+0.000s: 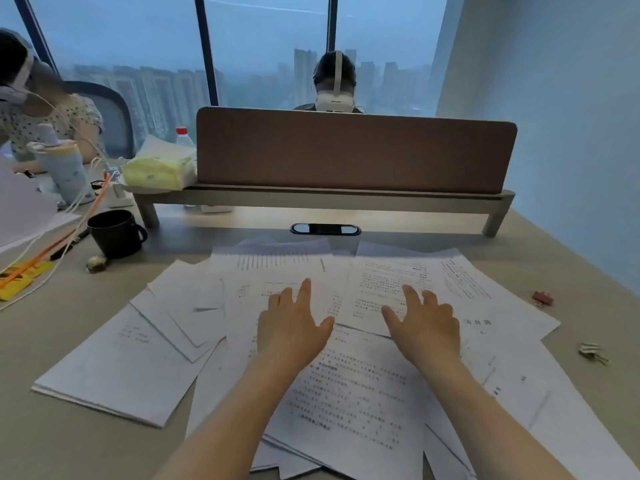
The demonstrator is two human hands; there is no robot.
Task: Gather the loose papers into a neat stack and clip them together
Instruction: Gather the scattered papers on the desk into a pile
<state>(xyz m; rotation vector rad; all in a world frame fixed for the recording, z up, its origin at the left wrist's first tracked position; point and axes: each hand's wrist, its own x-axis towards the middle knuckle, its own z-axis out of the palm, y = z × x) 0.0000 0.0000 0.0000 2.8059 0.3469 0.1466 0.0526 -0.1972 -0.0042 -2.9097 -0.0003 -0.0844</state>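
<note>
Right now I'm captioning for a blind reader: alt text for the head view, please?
Both hands, left hand and right hand, lie open over loose papers spread across a desk. Two binder clips lie right; a black mug stands left.

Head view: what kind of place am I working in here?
Most likely a shared high-rise office: a desk with a brown divider screen, printed papers spread across it, and tall windows overlooking city towers.

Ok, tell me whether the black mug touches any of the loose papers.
Apart. The head view shows bare desk between the black mug and the nearest loose papers.
</note>
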